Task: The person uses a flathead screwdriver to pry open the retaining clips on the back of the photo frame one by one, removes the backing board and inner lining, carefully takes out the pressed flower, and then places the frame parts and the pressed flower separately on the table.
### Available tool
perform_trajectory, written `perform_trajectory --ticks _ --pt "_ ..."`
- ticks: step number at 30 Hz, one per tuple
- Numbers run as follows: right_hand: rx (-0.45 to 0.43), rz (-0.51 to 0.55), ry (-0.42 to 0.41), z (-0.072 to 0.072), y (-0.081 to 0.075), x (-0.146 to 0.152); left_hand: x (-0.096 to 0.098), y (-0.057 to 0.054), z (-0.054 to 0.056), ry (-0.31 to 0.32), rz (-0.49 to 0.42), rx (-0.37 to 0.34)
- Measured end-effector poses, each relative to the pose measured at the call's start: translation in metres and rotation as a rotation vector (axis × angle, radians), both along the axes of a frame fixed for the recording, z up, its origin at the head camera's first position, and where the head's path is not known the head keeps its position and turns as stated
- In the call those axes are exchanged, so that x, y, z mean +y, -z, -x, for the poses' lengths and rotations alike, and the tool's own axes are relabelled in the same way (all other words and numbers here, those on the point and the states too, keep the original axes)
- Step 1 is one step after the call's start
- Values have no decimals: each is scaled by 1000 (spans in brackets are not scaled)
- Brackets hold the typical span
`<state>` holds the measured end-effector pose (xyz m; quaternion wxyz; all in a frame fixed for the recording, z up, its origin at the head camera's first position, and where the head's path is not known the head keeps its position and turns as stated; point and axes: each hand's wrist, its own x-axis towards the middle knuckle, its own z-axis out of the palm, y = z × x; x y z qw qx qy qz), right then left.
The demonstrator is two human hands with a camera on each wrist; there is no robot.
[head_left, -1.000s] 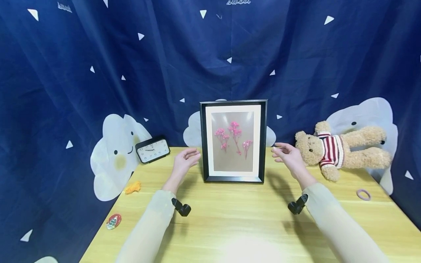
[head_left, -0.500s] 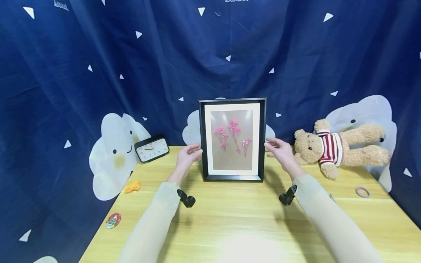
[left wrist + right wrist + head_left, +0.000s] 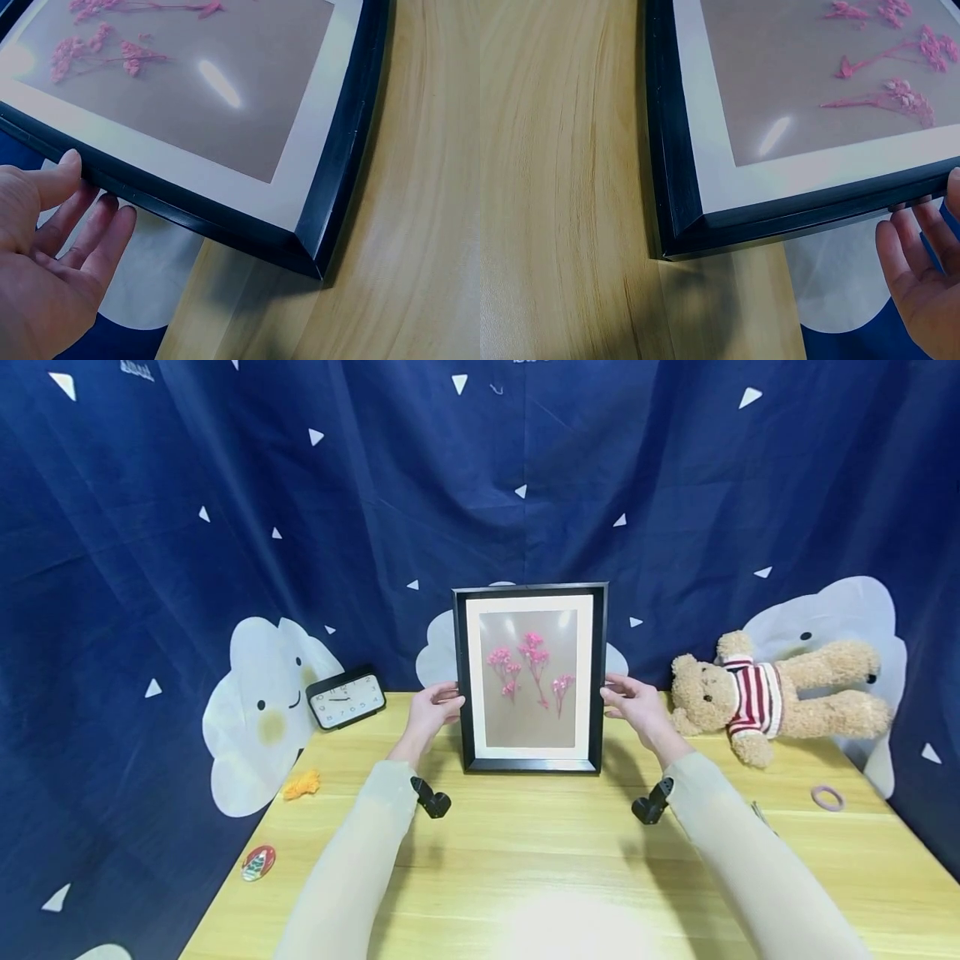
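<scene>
Your left hand (image 3: 429, 714) pinches picture frame (image 3: 528, 722) at left edge; your right hand (image 3: 639, 708) pinches right edge, fingertips apparently behind. Frame upright on table (image 3: 525, 839), between clock (image 3: 347, 701) and teddy bear (image 3: 759, 700).

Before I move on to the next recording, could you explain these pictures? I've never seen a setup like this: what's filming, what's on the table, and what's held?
There is no robot here, just a person's left hand and right hand. The wide picture comes from a camera worn on the head; the two close-ups come from small cameras worn on the left wrist and right wrist.

The hands grip a black picture frame by its opposite sides. It stands upright on the wooden table and shows pink flowers.

To the person's left lie a clock, an orange bundle and a round red badge. To the right are a teddy bear, lying on its side, and a purple ring.
</scene>
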<state>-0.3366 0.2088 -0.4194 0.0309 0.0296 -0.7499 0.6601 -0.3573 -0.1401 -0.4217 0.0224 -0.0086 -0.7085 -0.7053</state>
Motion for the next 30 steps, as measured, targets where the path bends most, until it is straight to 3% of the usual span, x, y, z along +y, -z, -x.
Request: perform_trajectory --ticks 5,11,18,25,30 --pt "-24 69 -36 -2 1 0 -2 -1 2 41 30 -34" --pt "-22 50 -51 -8 0 3 -2 -1 -1 90 68 -36" --pt "32 38 -85 -15 -3 5 -3 -4 -9 132 60 18" --pt "93 29 -53 -22 -6 3 -7 -5 -18 152 66 73" --pt "93 58 -84 -29 -6 4 -8 1 -26 128 97 130"
